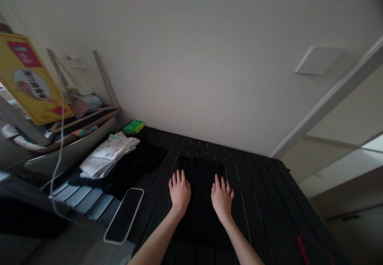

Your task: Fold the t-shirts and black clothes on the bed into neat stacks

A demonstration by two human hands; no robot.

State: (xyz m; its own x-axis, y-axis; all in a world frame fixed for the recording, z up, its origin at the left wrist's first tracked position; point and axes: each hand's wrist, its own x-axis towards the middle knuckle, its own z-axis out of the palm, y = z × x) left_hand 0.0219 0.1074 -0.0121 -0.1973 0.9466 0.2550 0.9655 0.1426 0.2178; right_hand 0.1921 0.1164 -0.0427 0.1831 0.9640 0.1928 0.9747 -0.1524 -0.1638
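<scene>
Our left hand (179, 192) and right hand (222, 198) rest flat on a black cloth (200, 217), fingers spread, gripping nothing; a smartphone (123, 215) lies left of them on the dark slatted table (263, 217).

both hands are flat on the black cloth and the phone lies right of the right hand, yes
No, the black phone in a pale case lies left of the left hand, not right of the right hand, as the head view shows. Both hands are flat on the black cloth.
</scene>
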